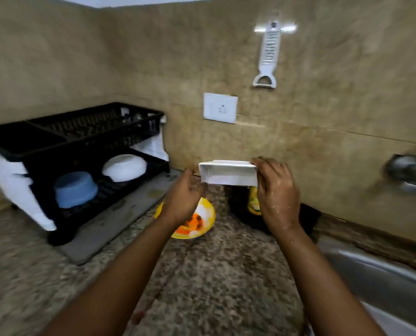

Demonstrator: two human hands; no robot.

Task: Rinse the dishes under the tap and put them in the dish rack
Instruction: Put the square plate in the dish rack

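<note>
Speckled granite counter runs under us, sink at its right edge. We've got a white rectangular dish up off the counter w/ both hands: left hand pinching its left end, right hand wrapped over the right end. Long axis runs left-right, open side tipped toward us. Dish rack sits to the left by the wall corner, so left hand's nearer. Yellow plate lies right below the dish, bottle behind it. Lower tier already has a blue bowl and white bowl, both upside down; free room looks tight, top tier prob. easier. Tap far right, blurred.
</note>
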